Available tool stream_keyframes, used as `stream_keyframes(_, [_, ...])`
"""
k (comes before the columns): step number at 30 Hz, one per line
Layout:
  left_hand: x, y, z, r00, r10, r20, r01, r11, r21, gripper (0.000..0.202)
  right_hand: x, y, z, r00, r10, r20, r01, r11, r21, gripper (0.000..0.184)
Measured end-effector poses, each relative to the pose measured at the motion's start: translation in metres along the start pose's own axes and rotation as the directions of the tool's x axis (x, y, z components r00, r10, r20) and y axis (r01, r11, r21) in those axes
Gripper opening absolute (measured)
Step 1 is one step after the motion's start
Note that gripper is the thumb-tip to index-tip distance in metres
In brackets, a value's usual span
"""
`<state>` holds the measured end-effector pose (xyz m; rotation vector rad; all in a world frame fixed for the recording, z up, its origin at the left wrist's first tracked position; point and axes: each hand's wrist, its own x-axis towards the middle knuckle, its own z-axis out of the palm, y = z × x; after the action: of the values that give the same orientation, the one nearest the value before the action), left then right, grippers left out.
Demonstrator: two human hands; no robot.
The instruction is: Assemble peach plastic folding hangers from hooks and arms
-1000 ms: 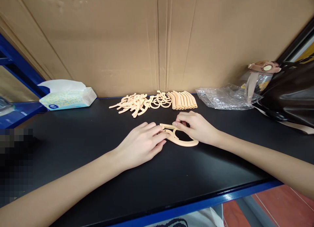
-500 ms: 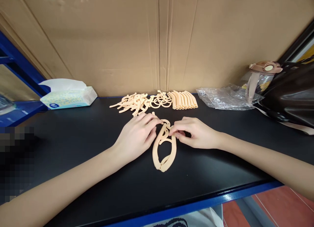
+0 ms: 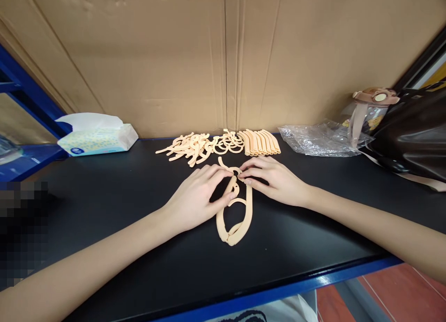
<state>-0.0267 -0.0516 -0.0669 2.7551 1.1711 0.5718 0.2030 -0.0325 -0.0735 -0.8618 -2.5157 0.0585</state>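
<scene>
Flat on the black table in front of me lies a beige plastic folding hanger [image 3: 248, 210], its two curved arms forming a narrow loop. A hook piece [image 3: 223, 165] sits at its far end. My left hand [image 3: 198, 194] is closed on the left arm's upper end, thumb against a small curved inner piece [image 3: 236, 190]. Opposite it, my right hand [image 3: 273, 181] pinches the hook piece beside the top of the right arm. My fingertips partly hide the joint between hook and arms.
Behind the hands lie a heap of small beige hanger parts [image 3: 191, 146], several hooks [image 3: 228, 143] and a row of curved arms [image 3: 261, 142]. A tissue pack [image 3: 97, 138] stands left. Clear plastic bag [image 3: 317, 138], bottle [image 3: 374, 108] and dark bag [image 3: 414, 131] are at right.
My right hand has shifted up from the right arm to the hook piece. The hook's free end shows more, and the right arm's top has moved slightly outward. My left thumb now touches the inner piece.
</scene>
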Motion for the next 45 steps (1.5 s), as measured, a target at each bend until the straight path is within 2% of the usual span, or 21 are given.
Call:
stream_keyframes(5, [0.0, -0.002, 0.001, 0.999, 0.011, 0.04, -0.011, 1.0, -0.022, 0.024, 0.001, 0.0, -0.001, 0.999, 0.031, 0.015, -0.031, 0.999, -0.019, 0.023])
stream_keyframes(10, [0.0, -0.009, 0.002, 0.997, 0.058, 0.054, -0.052, 0.993, -0.11, 0.026, 0.0, 0.0, -0.001, 1.0, 0.018, 0.0, -0.018, 1.0, -0.009, 0.02])
stream_keyframes(15, [-0.001, -0.006, -0.003, 0.994, 0.06, 0.09, -0.051, 0.993, -0.105, 0.03, -0.001, 0.002, 0.0, 1.0, -0.023, 0.005, 0.023, 0.999, -0.025, 0.024])
stream_keyframes(25, [-0.001, -0.006, -0.008, 0.977, 0.144, 0.157, -0.159, 0.984, 0.085, 0.038, -0.002, 0.001, 0.0, 0.997, -0.078, 0.007, 0.078, 0.997, 0.024, 0.032])
stream_keyframes(31, [-0.004, 0.002, -0.009, 0.953, 0.148, 0.263, -0.24, 0.901, 0.362, 0.045, -0.001, 0.0, -0.002, 0.997, -0.077, 0.021, 0.076, 0.996, 0.044, 0.03])
stream_keyframes(36, [-0.007, 0.011, -0.011, 0.958, 0.062, 0.279, -0.194, 0.857, 0.478, 0.051, 0.0, -0.001, -0.003, 0.996, -0.09, 0.018, 0.089, 0.995, 0.05, 0.028])
stream_keyframes(45, [-0.007, 0.014, -0.013, 0.954, -0.02, 0.3, -0.137, 0.859, 0.493, 0.055, -0.001, 0.0, -0.004, 0.994, -0.111, 0.013, 0.111, 0.993, 0.037, 0.025])
